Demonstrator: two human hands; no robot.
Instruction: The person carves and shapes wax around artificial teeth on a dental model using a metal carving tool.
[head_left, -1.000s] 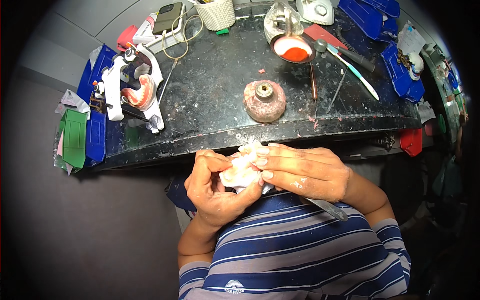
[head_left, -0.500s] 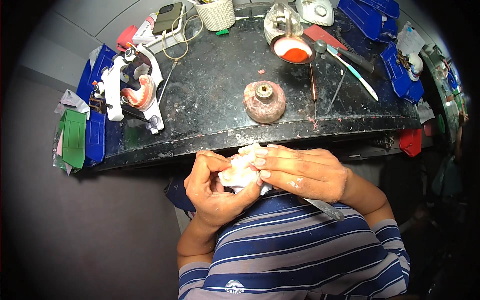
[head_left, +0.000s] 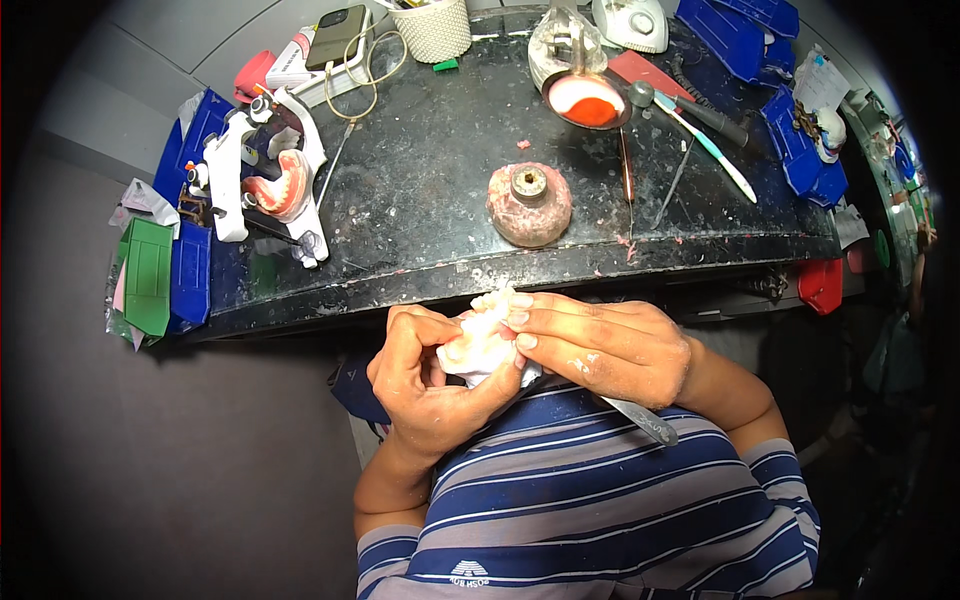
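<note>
Just off the bench's front edge, in front of my chest, a white plaster dental model [head_left: 472, 352] is held between my hands under bright light. My left hand [head_left: 420, 365] is closed around its left side, thumb along the near face. My right hand [head_left: 605, 345] lies over the right side with fingertips touching the model. From beneath that palm sticks the flat handle of a metal hand tool [head_left: 645, 420]; its working end is hidden by the fingers.
On the dark bench [head_left: 400, 220] stand a wax-spattered burner [head_left: 530, 205], a pan of red wax [head_left: 590, 103] and an articulator [head_left: 232, 180] with a pink denture [head_left: 283, 188]. A toothbrush [head_left: 715, 155] and a wax carver [head_left: 626, 165] lie at right. Blue bins [head_left: 800, 150] line both sides.
My right hand has shifted slightly left, and the tool's handle end has moved a little left and nearer my body. My left hand keeps its hold on the dental model.
</note>
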